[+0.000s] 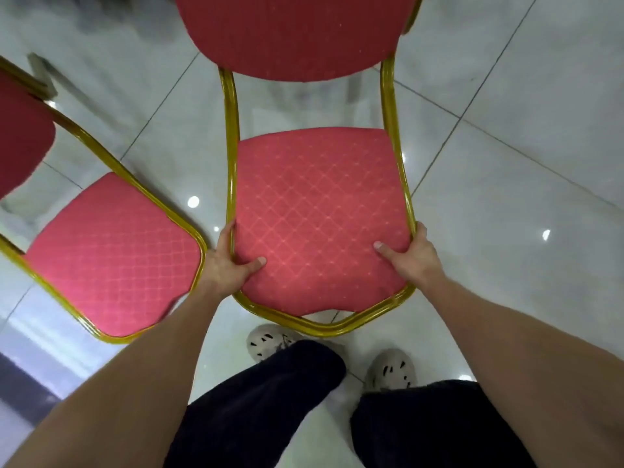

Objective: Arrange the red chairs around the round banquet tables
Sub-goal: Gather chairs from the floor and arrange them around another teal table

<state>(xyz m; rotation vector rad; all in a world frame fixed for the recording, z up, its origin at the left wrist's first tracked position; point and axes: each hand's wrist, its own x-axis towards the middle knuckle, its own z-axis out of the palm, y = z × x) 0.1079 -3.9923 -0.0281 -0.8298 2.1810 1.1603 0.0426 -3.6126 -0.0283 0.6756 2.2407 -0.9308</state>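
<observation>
A red chair (317, 204) with a gold metal frame and a diamond-patterned seat stands right in front of me, its backrest at the top of the view. My left hand (233, 261) grips the seat's left edge, thumb on the cushion, fingers under the frame. My right hand (410, 255) grips the right edge the same way. A second red chair (111, 255) of the same kind stands close on the left, turned at an angle, its front corner almost touching my left wrist. No table shows in the view.
The floor is glossy pale tile (506, 163) with dark grout lines and light reflections. My feet in pale perforated shoes (270, 342) stand just behind the chair's front rail. Open floor lies to the right.
</observation>
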